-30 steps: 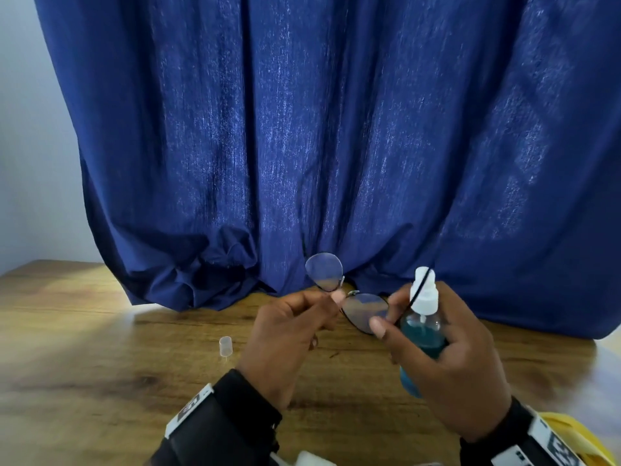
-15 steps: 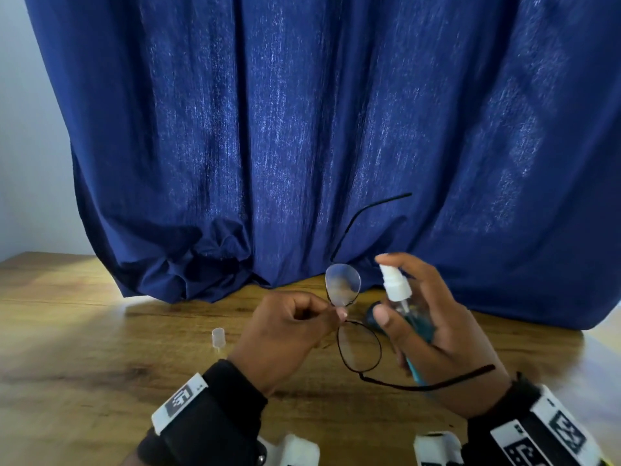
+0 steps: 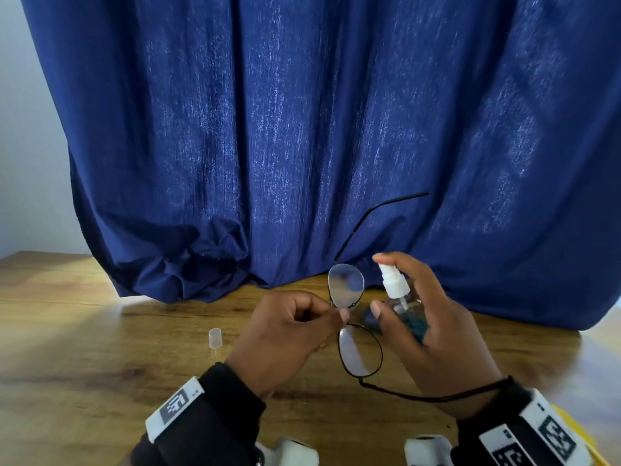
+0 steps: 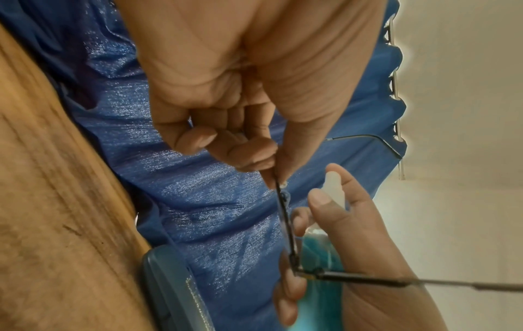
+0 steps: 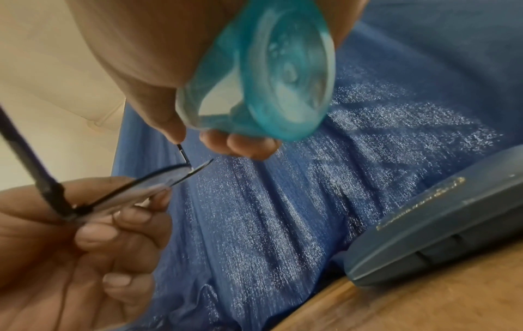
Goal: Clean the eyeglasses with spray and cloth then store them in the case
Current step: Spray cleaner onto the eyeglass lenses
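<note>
My left hand [image 3: 322, 314] pinches the thin black-framed eyeglasses [image 3: 359, 354] at the bridge, holding them on end above the table with one lens over the other and both temples open. Just to their right, my right hand [image 3: 423, 317] grips a clear spray bottle [image 3: 400, 304] of blue liquid, forefinger on top of its white nozzle, which points toward the upper lens. In the left wrist view the frame [image 4: 285, 215] runs edge-on from my fingertips. The right wrist view shows the bottle's base [image 5: 271, 74] and the blue glasses case [image 5: 441, 226] on the table.
A small clear cap [image 3: 215, 338] stands on the wooden table [image 3: 100, 364] left of my hands. A blue curtain [image 3: 302, 129] hangs close behind and bunches on the tabletop. A yellow thing [image 3: 584, 435] peeks in at the lower right corner.
The glasses turned from lying sideways to standing on end with their temples swung open. My right forefinger moved onto the nozzle and the bottle tilted toward the upper lens.
</note>
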{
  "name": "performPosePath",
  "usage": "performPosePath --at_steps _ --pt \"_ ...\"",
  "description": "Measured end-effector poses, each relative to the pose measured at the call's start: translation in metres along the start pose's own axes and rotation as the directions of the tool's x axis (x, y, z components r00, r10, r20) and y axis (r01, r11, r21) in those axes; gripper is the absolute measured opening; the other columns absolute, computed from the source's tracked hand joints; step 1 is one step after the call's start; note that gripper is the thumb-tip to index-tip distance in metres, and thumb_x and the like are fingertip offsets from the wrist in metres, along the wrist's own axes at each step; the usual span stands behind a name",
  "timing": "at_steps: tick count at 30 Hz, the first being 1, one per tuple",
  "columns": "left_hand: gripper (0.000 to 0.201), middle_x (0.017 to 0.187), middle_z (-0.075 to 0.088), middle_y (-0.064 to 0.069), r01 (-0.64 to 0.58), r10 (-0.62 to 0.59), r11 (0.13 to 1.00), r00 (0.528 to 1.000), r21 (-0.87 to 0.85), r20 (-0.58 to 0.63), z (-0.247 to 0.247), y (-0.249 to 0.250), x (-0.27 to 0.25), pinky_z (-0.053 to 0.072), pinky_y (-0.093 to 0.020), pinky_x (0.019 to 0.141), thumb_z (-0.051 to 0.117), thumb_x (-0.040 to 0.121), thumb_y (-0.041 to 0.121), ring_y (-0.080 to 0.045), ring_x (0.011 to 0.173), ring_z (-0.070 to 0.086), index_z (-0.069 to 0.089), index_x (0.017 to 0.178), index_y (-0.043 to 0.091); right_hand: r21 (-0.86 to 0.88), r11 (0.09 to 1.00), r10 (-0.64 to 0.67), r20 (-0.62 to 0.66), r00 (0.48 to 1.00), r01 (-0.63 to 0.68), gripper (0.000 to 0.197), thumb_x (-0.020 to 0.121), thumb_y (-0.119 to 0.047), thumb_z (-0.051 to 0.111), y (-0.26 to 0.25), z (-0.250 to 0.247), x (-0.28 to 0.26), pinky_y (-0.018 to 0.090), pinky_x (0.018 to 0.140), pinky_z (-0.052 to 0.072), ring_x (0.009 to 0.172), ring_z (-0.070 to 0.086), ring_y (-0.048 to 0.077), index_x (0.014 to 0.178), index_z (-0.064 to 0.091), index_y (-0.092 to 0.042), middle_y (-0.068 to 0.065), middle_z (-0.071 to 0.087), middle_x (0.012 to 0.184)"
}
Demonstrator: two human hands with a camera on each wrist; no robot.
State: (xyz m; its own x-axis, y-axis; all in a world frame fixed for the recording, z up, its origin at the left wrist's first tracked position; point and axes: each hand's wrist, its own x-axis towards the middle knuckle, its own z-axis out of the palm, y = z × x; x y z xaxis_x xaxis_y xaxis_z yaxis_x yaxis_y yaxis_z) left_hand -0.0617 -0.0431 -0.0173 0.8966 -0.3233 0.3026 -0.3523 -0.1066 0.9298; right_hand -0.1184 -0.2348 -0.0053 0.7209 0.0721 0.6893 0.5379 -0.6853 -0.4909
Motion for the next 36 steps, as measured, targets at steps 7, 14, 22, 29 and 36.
performPosePath --at_steps 7,14,22,29,36 --pt "0.028 0.047 0.052 0.015 -0.025 0.026 1.000 0.996 0.012 -0.088 -0.011 -0.001 0.007 0.040 -0.013 0.053 0.076 0.089 0.024 -0.001 0.047 0.043 0.071 0.062 0.018 -0.013 0.999 -0.032 0.031 0.999 0.032 0.053 0.091 -0.025 0.068 0.000 -0.005 0.000 0.024 0.056 0.050 0.060 0.059 0.018 0.129 0.044 -0.054 0.001 0.061 0.070" --pt "0.033 0.047 0.052 0.016 -0.031 0.029 0.999 0.985 -0.010 -0.173 -0.024 -0.009 0.014 0.040 -0.013 0.055 0.076 0.090 0.028 -0.001 0.047 0.041 0.070 0.057 0.024 -0.014 1.000 0.001 0.270 0.963 0.003 0.050 0.094 -0.026 0.064 0.001 -0.006 -0.001 0.035 0.053 0.048 0.058 0.054 0.023 0.129 0.044 -0.055 0.001 0.061 0.073" --pt "0.026 0.045 0.057 0.019 -0.071 0.067 0.997 0.985 -0.022 -0.162 -0.019 -0.006 0.012 0.048 -0.011 0.063 0.074 0.092 0.022 0.006 0.047 0.049 0.071 0.066 0.017 -0.016 1.000 -0.006 0.248 0.969 0.010 0.045 0.093 -0.024 0.066 0.010 0.002 -0.003 0.033 0.052 0.049 0.059 0.055 0.021 0.124 0.047 -0.050 -0.001 0.060 0.074" --pt "0.025 0.045 0.056 0.019 -0.043 0.036 0.998 0.983 -0.035 -0.180 -0.018 -0.009 0.014 0.042 -0.007 0.056 0.074 0.092 0.022 0.005 0.044 0.047 0.071 0.068 0.015 0.035 0.999 -0.006 0.001 1.000 0.006 0.063 0.090 -0.028 0.068 0.009 0.001 -0.001 0.024 0.053 0.049 0.057 0.059 0.018 0.136 0.038 -0.057 -0.002 0.065 0.074" --pt "0.029 0.054 0.048 0.005 0.021 -0.025 0.999 0.992 -0.035 -0.122 -0.015 -0.011 0.013 0.043 -0.028 0.066 0.075 0.090 0.030 -0.011 0.056 0.041 0.072 0.064 0.017 0.180 0.983 0.074 -0.157 0.985 -0.045 0.057 0.092 -0.032 0.063 0.010 -0.001 -0.001 0.045 0.056 0.054 0.054 0.058 0.024 0.142 0.038 -0.043 0.008 0.060 0.070"
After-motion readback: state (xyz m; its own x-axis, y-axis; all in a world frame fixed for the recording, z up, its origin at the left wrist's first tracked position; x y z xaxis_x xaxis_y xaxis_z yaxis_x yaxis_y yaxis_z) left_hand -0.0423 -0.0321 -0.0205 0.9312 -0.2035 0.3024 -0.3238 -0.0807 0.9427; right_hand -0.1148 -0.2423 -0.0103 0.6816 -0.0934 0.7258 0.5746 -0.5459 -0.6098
